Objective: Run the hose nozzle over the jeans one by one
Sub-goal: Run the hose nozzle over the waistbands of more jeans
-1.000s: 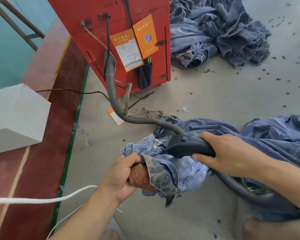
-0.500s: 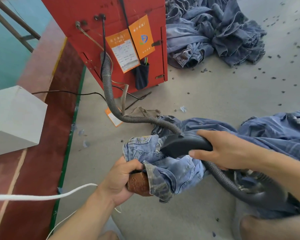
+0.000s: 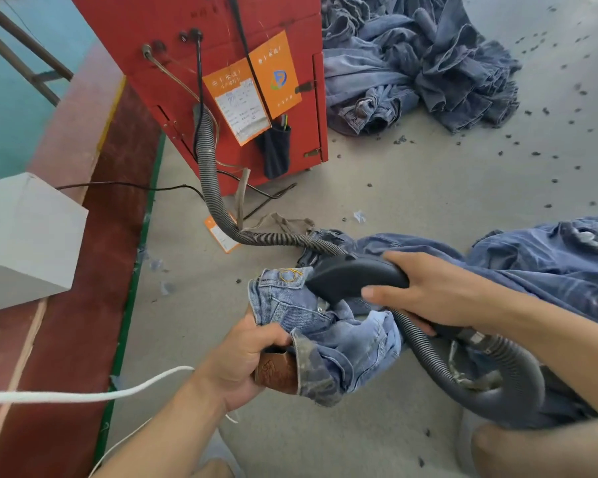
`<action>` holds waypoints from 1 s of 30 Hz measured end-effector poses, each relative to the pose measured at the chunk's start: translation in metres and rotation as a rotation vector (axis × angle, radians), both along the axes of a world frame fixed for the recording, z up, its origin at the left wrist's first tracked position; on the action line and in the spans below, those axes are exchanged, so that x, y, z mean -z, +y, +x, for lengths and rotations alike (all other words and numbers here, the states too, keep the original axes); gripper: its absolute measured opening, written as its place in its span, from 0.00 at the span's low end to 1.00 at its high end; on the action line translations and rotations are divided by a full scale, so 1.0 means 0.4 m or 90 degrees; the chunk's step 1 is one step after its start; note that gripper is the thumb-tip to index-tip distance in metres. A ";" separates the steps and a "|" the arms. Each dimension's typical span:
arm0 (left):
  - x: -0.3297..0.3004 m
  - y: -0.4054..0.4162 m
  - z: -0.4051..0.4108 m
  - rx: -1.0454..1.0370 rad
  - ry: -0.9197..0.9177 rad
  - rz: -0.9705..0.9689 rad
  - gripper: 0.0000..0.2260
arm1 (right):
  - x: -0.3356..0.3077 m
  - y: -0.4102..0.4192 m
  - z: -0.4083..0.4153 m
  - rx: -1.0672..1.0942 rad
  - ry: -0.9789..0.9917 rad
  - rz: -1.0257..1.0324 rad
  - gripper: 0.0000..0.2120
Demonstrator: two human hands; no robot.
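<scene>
the jeans (image 3: pixel 328 326) are bunched just in front of the red machine (image 3: pixel 221 81), gripped at the waistband by the left hand (image 3: pixel 242 360). the nozzle (image 3: pixel 353 279) is clasped by the right hand (image 3: pixel 425 294); loose denim could be caught at its mouth, or the looped hose (image 3: pixel 208 167) snagged.

Two orange tags (image 3: pixel 256 98) hang on the red machine (image 3: pixel 194 53), each headed by white Chinese characters too blurred to read. One carries a blue-green logo (no legible lettering); the other's white form is indecipherable.
</scene>
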State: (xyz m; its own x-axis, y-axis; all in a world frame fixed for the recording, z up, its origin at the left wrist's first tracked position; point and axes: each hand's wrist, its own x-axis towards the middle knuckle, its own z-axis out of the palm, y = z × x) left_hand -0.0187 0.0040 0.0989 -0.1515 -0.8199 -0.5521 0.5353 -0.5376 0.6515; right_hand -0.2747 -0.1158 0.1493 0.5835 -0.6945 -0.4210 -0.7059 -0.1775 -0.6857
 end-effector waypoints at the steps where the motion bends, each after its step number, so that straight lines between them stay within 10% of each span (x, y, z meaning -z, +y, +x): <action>1: 0.001 0.000 -0.001 -0.003 -0.004 -0.005 0.27 | 0.005 0.002 0.011 0.022 -0.005 -0.029 0.11; 6: -0.003 -0.005 0.002 0.014 -0.002 -0.022 0.31 | -0.005 -0.026 -0.024 0.168 -0.096 -0.049 0.10; 13: 0.000 -0.003 0.008 0.007 -0.004 -0.009 0.35 | -0.026 -0.009 -0.034 -0.045 -0.036 0.085 0.11; 22: -0.021 -0.004 0.014 0.016 0.035 0.029 0.24 | -0.042 -0.048 -0.055 0.218 -0.205 -0.074 0.09; 30: -0.008 -0.007 0.000 0.063 -0.116 0.006 0.22 | -0.073 -0.025 -0.044 0.057 -0.056 -0.090 0.07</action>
State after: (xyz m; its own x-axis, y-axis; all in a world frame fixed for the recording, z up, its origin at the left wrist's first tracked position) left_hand -0.0189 0.0010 0.1021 -0.1283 -0.8010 -0.5848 0.3537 -0.5878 0.7276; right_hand -0.2922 -0.1257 0.1787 0.5466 -0.7942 -0.2654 -0.6615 -0.2152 -0.7184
